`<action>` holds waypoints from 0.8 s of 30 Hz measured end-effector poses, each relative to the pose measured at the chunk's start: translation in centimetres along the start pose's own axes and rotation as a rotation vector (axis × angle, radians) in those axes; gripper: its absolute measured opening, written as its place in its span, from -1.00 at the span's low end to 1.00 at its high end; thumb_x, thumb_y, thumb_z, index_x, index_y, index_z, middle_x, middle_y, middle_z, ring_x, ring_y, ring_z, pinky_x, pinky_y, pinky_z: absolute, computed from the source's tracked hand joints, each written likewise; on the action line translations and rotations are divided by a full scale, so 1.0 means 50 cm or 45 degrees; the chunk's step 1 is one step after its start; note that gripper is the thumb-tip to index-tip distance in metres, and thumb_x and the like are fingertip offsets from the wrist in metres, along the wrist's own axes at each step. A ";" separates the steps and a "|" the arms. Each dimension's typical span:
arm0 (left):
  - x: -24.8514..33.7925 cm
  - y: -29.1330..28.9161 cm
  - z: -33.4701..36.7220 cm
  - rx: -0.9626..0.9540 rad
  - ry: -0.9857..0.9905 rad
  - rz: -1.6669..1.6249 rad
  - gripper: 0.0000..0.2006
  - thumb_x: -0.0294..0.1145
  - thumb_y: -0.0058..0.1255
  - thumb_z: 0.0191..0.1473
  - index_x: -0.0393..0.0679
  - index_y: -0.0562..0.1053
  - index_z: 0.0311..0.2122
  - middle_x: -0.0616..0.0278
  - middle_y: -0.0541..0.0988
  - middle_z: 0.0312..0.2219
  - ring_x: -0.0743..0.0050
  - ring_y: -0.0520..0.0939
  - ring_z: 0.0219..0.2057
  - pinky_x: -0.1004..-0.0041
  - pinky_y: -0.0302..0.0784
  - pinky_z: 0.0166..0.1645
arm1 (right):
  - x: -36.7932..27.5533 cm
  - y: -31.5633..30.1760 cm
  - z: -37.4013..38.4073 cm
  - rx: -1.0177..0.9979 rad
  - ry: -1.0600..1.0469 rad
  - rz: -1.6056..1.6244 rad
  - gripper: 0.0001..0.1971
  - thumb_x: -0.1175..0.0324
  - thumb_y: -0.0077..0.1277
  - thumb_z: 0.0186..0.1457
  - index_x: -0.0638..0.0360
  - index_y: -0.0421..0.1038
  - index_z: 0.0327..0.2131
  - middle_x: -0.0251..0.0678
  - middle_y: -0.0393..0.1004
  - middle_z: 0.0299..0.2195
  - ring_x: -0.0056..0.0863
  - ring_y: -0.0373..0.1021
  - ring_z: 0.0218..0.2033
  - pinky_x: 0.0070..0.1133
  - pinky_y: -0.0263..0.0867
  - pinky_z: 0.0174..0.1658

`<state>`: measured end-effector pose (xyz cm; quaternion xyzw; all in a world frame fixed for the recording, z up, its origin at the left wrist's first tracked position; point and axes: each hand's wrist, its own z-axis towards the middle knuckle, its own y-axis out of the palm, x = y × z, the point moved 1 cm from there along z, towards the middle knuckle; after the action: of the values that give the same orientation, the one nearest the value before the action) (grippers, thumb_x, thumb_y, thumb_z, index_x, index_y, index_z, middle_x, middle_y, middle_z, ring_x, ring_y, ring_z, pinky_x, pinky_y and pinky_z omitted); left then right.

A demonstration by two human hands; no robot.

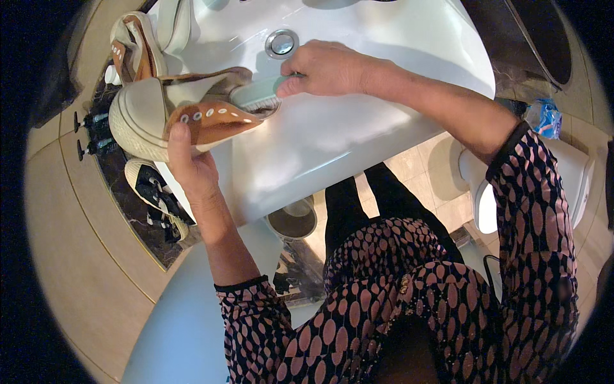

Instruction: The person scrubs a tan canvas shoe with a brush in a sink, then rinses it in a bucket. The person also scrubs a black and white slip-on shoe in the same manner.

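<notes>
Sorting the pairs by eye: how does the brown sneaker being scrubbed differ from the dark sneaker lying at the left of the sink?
The brown sneaker is tan and cream, held over the sink by the left hand while the right hand presses a green brush into it. The dark sneaker is black and white, untouched, lying on the dark stone floor strip. Both have pale rubber soles.

Under both hands lies a glossy white ceramic washbasin (358, 134), smooth and reflective, with a shiny round chrome metal drain (282, 43) just beyond the right fingers (291, 83). Those fingers pinch a pale green plastic scrubbing brush (256, 97) with a smooth matt back. The left thumb (180, 137) presses on a tan and cream canvas cloth sneaker (173, 118), its weave matt, its pale rubber toe and sole dull and ridged, its eyelets small pale rings. Both sleeves (537, 211) are soft matt cloth, dark with pink ovals.
</notes>
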<state>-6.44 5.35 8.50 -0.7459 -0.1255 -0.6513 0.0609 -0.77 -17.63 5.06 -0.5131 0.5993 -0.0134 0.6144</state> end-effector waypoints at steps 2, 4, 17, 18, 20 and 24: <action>0.004 0.012 0.007 0.020 -0.003 0.003 -0.54 -0.14 -0.09 -0.03 -0.30 0.33 -0.10 0.10 0.42 -0.18 0.23 0.42 -0.10 0.27 0.30 0.03 | -0.008 -0.005 0.008 0.119 -0.048 -0.246 -0.70 0.13 0.00 0.00 0.20 0.49 -0.41 -0.13 0.47 -0.55 -0.18 0.42 -0.46 -0.37 0.32 -0.32; 0.000 0.024 0.011 0.014 0.004 0.037 -0.55 -0.16 -0.09 -0.03 -0.30 0.33 -0.11 0.10 0.43 -0.18 0.23 0.44 -0.12 0.28 0.30 0.03 | 0.002 0.018 0.003 -0.046 -0.002 -0.296 -0.69 0.12 -0.02 0.01 0.22 0.48 -0.43 -0.11 0.47 -0.52 -0.15 0.42 -0.44 -0.33 0.31 -0.32; 0.003 0.033 0.000 -0.028 -0.104 0.002 -0.47 -0.16 0.00 -0.11 -0.35 0.31 -0.08 0.09 0.41 -0.15 0.27 0.41 -0.08 0.27 0.25 0.07 | 0.017 0.040 0.016 -0.086 -0.090 -0.426 -0.70 0.16 -0.03 0.00 0.24 0.48 -0.48 -0.10 0.46 -0.59 -0.18 0.44 -0.49 -0.35 0.36 -0.36; 0.001 0.028 -0.004 -0.018 -0.092 0.005 -0.47 -0.16 0.00 -0.11 -0.35 0.32 -0.08 0.08 0.41 -0.15 0.27 0.41 -0.08 0.27 0.25 0.07 | 0.010 0.031 0.007 -0.150 -0.111 -0.372 -0.71 0.17 -0.03 0.00 0.24 0.48 -0.49 -0.10 0.46 -0.59 -0.18 0.44 -0.48 -0.35 0.36 -0.36; -0.012 0.028 0.002 0.018 -0.017 0.124 -0.53 -0.09 -0.12 -0.07 -0.28 0.35 -0.15 0.10 0.44 -0.24 0.19 0.45 -0.16 0.23 0.32 -0.02 | 0.001 -0.009 -0.013 -0.264 -0.141 -0.278 -0.71 0.18 -0.02 -0.01 0.24 0.49 -0.49 -0.10 0.46 -0.59 -0.18 0.44 -0.47 -0.36 0.36 -0.35; -0.003 0.015 -0.001 0.093 -0.058 0.066 -0.54 -0.09 -0.13 -0.06 -0.27 0.34 -0.14 0.10 0.43 -0.22 0.22 0.44 -0.13 0.23 0.31 0.00 | -0.019 -0.035 0.011 -0.172 -0.249 -0.310 -0.73 0.19 -0.02 -0.01 0.22 0.50 -0.51 -0.11 0.46 -0.60 -0.19 0.44 -0.46 -0.35 0.36 -0.36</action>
<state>-6.32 4.60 8.39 -0.7609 -0.1313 -0.6272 0.1020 0.44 -17.53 6.74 -0.6209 0.4696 0.0024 0.6276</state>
